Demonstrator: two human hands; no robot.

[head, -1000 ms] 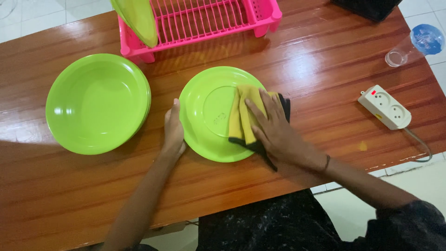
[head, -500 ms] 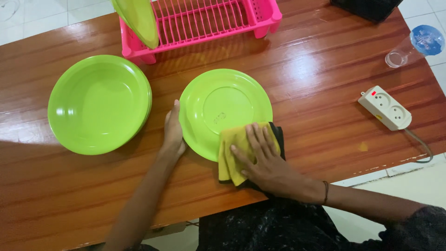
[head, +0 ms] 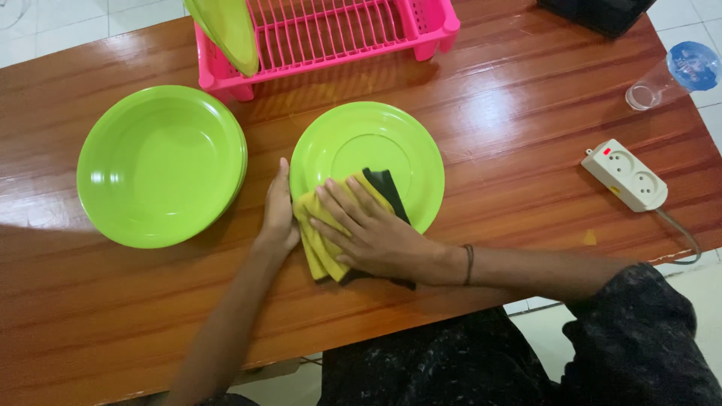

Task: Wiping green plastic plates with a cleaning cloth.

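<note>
Right hand (head: pixel 366 234) lies flat, fingers spread, pressing a folded yellow cloth (head: pixel 322 237) with a black side onto the near left rim of an upturned green plate (head: pixel 380 147). Left hand (head: pixel 277 216) rests against that plate's left edge, thumb side up. Plate sits on a glossy wooden table (head: pixel 526 98). Stack of green plates (head: pixel 159 165) lies to the left, apart. Pink dish rack (head: pixel 331 34) stands behind, 1 green plate (head: pixel 224 30) leaning in it. White power strip (head: pixel 626 175) at right.
</note>
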